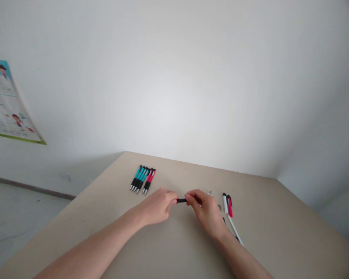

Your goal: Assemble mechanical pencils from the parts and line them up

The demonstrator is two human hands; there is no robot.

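Between my two hands a pen (181,200) is held level above the table, its black grip section showing with a bit of red at the left. My left hand (160,205) is closed around the red end, which is mostly hidden in the fingers. The fingertips of my right hand (203,208) pinch the other end of the black part; the tip is hidden there. Just beyond my right hand lie a white pen barrel (225,204) and a red pen barrel (230,206), side by side. A thin white stick (235,230) lies beside my right wrist.
Several turquoise pens (137,176) with black grips lie in a row at the back left, alongside red pens (150,180). Small dark and metallic parts are partly hidden behind my right hand. A white wall (174,97) stands behind the beige table (183,166); a poster (13,104) hangs left.
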